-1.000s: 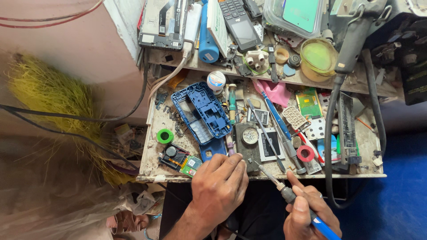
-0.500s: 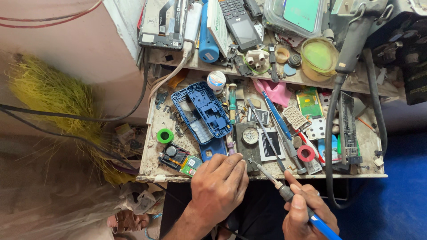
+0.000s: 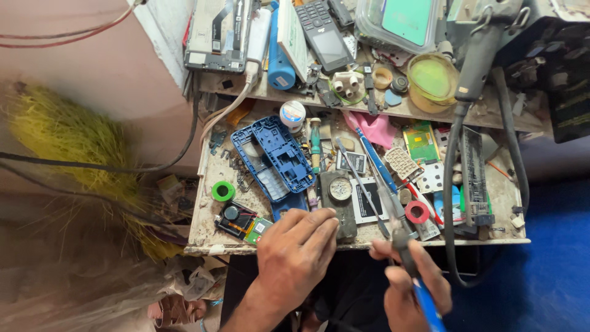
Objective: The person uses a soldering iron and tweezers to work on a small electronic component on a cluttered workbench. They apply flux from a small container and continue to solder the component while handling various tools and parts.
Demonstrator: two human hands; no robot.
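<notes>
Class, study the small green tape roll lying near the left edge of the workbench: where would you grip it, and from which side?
The green tape roll lies flat, hole facing up, with bare table around it. Probably best from above: pinch across the outer rim, or put one fingertip in the hole and one outside. The circuit board crowds its near side.

Blue-handled soldering iron tilted over bench edge, dark phone board flat

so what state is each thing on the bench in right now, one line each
left hand: palm down at the bench edge, fingers on a dark phone part
right hand: closed on the soldering iron
blue phone shell: opened, empty, lying flat
red tape roll: lying flat
green tape roll: lying flat
</notes>
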